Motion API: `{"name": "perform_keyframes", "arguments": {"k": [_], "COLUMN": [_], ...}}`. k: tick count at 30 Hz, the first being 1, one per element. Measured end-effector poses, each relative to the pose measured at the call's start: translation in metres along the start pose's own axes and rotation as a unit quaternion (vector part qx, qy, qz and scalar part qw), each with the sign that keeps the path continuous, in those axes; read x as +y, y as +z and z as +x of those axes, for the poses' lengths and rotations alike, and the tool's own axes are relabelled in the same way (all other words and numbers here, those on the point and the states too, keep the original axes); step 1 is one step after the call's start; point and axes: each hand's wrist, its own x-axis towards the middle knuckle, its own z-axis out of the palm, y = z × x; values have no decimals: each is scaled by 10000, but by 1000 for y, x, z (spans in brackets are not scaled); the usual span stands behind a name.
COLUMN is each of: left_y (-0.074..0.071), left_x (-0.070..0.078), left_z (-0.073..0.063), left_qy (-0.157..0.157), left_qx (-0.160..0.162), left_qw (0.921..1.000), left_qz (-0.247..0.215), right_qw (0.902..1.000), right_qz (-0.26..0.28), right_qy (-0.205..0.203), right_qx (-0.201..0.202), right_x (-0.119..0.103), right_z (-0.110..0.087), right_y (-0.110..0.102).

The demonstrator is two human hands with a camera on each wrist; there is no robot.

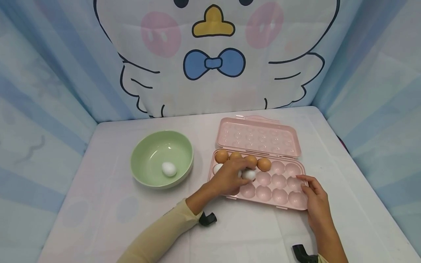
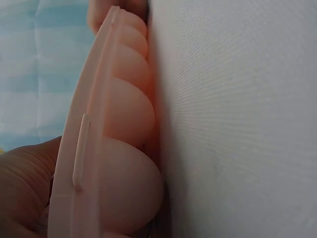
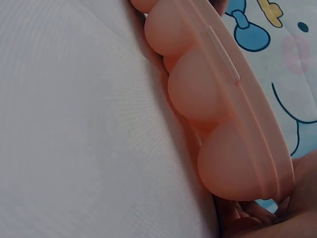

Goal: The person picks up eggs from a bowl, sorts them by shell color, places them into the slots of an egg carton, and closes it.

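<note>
In the head view a pink egg carton (image 1: 256, 200) lies open on the table, its lid (image 1: 258, 137) folded back. Several brown eggs (image 1: 264, 164) sit along the row nearest the lid. My left hand (image 1: 227, 178) reaches over the tray and holds a white egg (image 1: 249, 175) at the second row. Other white eggs (image 1: 217, 168) there are partly covered by this hand. At the tray's right end my right hand (image 1: 318, 202) grips the rim; the right wrist view shows the right hand (image 3: 302, 203) at that corner. In the left wrist view the carton's side (image 2: 124, 114) hides most of the left hand.
A green bowl (image 1: 139, 160) stands to the left of the carton, with one white egg (image 1: 169, 169) inside. A white cloth (image 1: 108, 219) covers the table. Behind it hangs a curtain (image 1: 213, 93) with a cartoon bird, and blue curtains (image 1: 36, 128) flank both sides.
</note>
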Motion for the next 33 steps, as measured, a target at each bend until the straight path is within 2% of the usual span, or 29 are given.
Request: {"name": "perform_keyframes", "arguments": {"k": [5,12,25,33], "left_y": [0,-1,-10,-22], "left_x": [1,2,3,9], "left_z": [0,-1,1,-3], "left_qy": [-258,-318,190,209], "left_qx": [80,153,307,392], "left_qw": [9996,9994,9991,9985], "left_qz": [-50,-28,-217,-333], "right_qw": [10000,10000,10000,10000], "right_qz": [-23,0,1,-23], "right_qy": [33,70,44,46], "right_qx": [14,-5,31,41], "right_x": [0,0,1,0], "right_z": [0,1,0,0], "right_y": [0,-1,0,1]}}
